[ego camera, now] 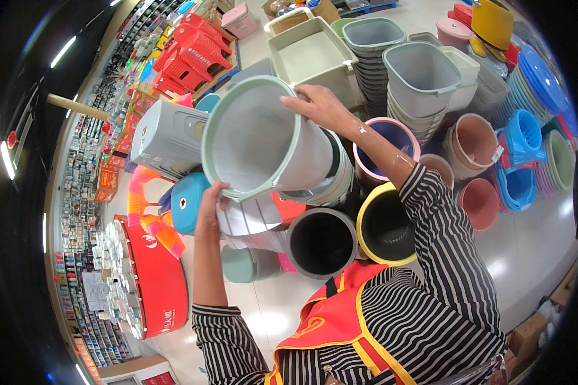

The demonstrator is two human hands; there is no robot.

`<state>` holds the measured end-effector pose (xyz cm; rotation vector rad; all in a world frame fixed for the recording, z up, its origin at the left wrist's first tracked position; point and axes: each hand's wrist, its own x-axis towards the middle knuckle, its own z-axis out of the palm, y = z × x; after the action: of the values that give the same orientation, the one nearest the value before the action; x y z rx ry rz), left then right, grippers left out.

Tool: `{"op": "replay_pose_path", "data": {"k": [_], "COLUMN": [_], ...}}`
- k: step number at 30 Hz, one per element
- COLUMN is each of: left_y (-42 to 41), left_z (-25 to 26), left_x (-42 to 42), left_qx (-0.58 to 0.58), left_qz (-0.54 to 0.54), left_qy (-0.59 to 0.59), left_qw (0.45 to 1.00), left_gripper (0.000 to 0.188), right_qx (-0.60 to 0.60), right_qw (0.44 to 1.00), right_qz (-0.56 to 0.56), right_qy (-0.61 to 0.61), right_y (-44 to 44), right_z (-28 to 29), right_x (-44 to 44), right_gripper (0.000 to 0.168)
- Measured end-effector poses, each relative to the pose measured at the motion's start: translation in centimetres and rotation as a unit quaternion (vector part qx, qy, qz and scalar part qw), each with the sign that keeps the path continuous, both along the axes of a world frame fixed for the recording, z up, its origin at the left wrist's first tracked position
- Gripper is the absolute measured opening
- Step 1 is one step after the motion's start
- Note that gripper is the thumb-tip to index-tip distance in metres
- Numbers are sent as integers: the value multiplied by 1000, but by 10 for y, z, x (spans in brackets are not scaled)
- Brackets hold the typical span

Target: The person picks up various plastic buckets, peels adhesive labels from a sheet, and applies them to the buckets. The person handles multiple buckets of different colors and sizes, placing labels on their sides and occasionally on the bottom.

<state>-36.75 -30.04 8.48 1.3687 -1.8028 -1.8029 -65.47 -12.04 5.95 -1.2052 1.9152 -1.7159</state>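
Observation:
A pale grey plastic bucket with a light green rim is tilted, its mouth towards me. My left hand grips the rim at the lower left, thumb over the edge. Across the mouth, my right hand holds the upper right of the rim, its fingers along the outer wall. Behind and below the bucket stands a stack of similar light buckets; I cannot tell whether they touch it. Below it are a grey-rimmed black bucket and a yellow-rimmed black bucket.
A teal lidded bin and a grey lidded bin stand left. Beyond are a large beige tub and stacked grey buckets. Pink buckets are at right, red plastic stools upper left, a red display stand lower left.

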Motion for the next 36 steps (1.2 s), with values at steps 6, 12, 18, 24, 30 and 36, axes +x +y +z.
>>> {"op": "replay_pose_path", "data": {"k": [6, 12, 18, 24, 30, 36], "left_y": [10, 14, 8, 9, 6, 19], "left_z": [32, 36, 33, 42, 41, 67], "left_x": [7, 9, 14, 10, -5, 4], "left_qx": [-21, -17, -17, -8, -26, -94], "left_qz": [1, 23, 30, 23, -9, -49], "left_qy": [14, -6, 2, -18, -7, -5], "left_qw": [1000, 1000, 999, 1000, 1000, 994], "left_gripper": [16, 15, 17, 17, 18, 39], "right_qx": [-24, -42, -62, -151, -34, -79], "right_qw": [998, 991, 994, 911, 836, 865], "right_qz": [32, 77, 51, -16, 135, 151], "right_qy": [-41, -96, -79, 384, 531, 473], "right_y": [11, 25, 41, 57, 47, 41], "right_z": [12, 12, -4, 34, 43, 17], "right_x": [9, 13, 0, 25, 71, 81], "right_gripper": [62, 57, 57, 72, 56, 26]}}
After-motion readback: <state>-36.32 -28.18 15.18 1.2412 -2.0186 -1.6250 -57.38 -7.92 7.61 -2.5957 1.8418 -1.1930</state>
